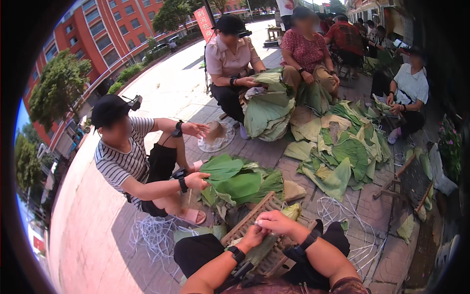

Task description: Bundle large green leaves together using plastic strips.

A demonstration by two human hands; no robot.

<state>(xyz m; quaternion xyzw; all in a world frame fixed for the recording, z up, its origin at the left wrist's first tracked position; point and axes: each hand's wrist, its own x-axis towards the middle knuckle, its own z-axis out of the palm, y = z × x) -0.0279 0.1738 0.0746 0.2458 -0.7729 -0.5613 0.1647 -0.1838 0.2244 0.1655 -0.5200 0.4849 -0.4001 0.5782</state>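
My left hand [253, 235] and my right hand [277, 223] meet above my lap, fingers closed and touching each other. What they pinch between them is too small to make out. Just under them lies a long folded green leaf bundle [262, 251], partly covered by my hands and wrists. It rests on a slatted wooden rack [240, 226] between my knees. A yellowish-green leaf roll [292, 211] lies at the far side of the rack, beyond my right hand.
At left, a person in a striped shirt [120, 164] holds broad green leaves [234, 182]. A big leaf heap [338, 147] spreads ahead. White string lies tangled at left [154, 239] and right [350, 223]. Other seated people handle leaves; a small wooden stool [413, 183] leans at right.
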